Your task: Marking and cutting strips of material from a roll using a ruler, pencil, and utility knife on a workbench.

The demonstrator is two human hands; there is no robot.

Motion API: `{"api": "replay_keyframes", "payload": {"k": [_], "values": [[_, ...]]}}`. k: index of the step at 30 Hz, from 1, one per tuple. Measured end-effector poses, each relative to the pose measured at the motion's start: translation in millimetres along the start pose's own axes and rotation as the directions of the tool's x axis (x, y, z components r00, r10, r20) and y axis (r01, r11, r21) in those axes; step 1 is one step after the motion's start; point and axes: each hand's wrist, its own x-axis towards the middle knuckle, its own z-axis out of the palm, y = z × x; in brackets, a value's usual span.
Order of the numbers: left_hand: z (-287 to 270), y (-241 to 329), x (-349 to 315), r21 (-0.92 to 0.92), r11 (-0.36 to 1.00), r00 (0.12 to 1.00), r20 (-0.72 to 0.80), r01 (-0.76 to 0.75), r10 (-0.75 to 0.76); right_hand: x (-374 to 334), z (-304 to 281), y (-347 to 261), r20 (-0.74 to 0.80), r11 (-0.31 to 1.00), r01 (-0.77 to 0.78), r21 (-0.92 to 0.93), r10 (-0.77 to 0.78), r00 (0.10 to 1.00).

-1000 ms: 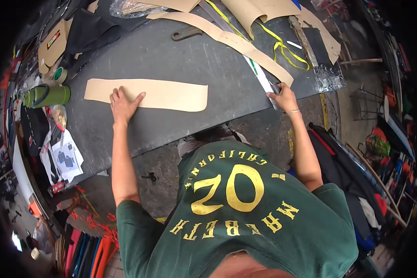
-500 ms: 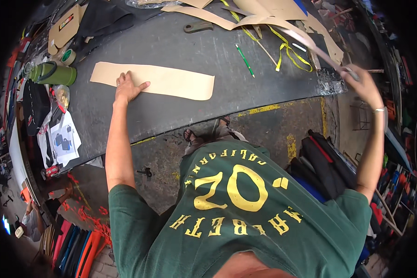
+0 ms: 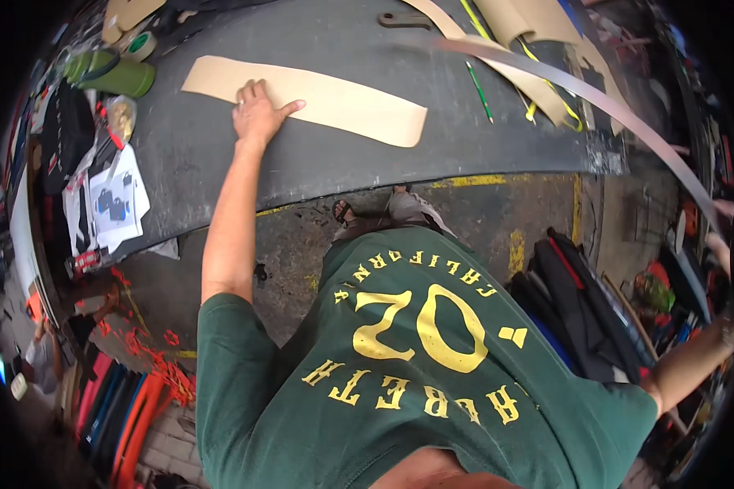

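A long tan strip of card or heavy paper (image 3: 359, 110) lies aslant on the dark table. On its left part rests my left hand (image 3: 258, 114), fingers spread and thumb out, pressing it flat. At the right rim of the view my right hand (image 3: 719, 236), smeared by motion, grips one end of a long, thin metal ruler (image 3: 628, 118). The ruler is blurred too and reaches in an arc over the table's right side, its far end near a green pencil (image 3: 479, 91). No marks can be made out on it.
Brown card pieces (image 3: 510, 20) and a yellow tape measure (image 3: 575, 121) lie at the far right. At left stand a green jug (image 3: 110, 73) and a tape roll (image 3: 141, 46), with printed sheets (image 3: 118, 200) nearer. Dark rolls (image 3: 575, 301) are stacked below the table's right end.
My right hand has swung outward to the right and nearer my body, carrying the ruler off the card pieces. My left hand stays on the strip; the whole view has shifted.
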Motion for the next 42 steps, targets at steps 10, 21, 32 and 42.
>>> {"api": "replay_keyframes", "payload": {"k": [10, 21, 32, 42], "values": [[2, 29, -31, -0.206, 0.969, 0.987, -0.055, 0.14, -0.154, 180, 363, -101, -0.231, 0.764, 0.358, 0.537, -0.275, 0.933], [9, 17, -10, -0.285, 0.937, 0.952, -0.168, 0.202, -0.256, 201, 391, -122, -0.075, 0.796, 0.516, 0.316, -0.522, 0.85], [5, -38, 45, -0.061, 0.967, 0.968, -0.028, 0.249, -0.251, 188, 414, -98, -0.194, 0.775, 0.5, 0.386, -0.462, 0.865], [33, -63, 54, -0.094, 0.979, 0.96, -0.2, 0.179, -0.195, 193, 416, -107, -0.223, 0.797, 0.476, 0.371, -0.421, 0.879]]}}
